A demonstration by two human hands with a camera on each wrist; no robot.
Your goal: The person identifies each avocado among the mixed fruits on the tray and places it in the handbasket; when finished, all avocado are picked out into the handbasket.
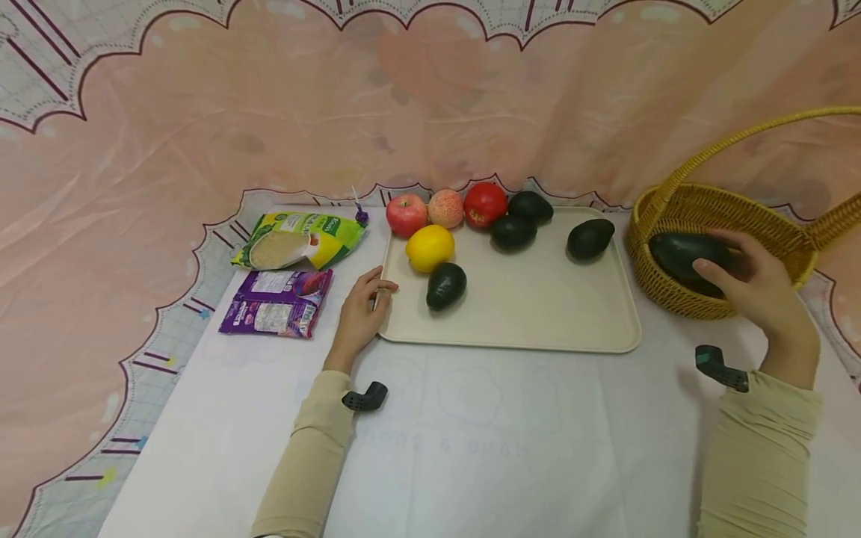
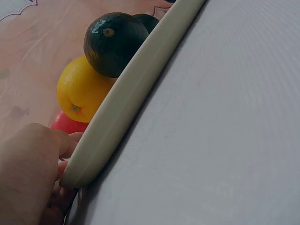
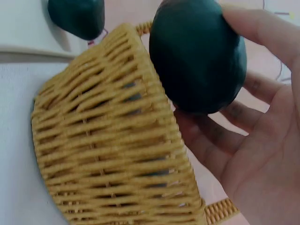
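My right hand [image 1: 763,280] grips a dark green avocado [image 1: 686,255] over the opening of a wicker basket [image 1: 726,202]. In the right wrist view the thumb and fingers curl about the avocado [image 3: 197,56], just above the basket's rim [image 3: 154,89]. At the left end of a cream tray [image 1: 538,314], my left hand [image 1: 359,310] holds the rim. The left wrist view shows its fingers round the tray's corner [image 2: 84,164]. A yellow lemon-like fruit [image 1: 430,248] and an avocado [image 1: 447,287] lie on the tray nearest that hand.
On the tray's far side sit a red apple [image 1: 406,215], a peach-coloured fruit [image 1: 445,208], a red pomegranate-like fruit [image 1: 486,205] and more avocados [image 1: 513,233]. One avocado [image 1: 590,239] lies nearer the basket. Left of the tray are a green-yellow bag [image 1: 303,239] and purple packets [image 1: 276,302].
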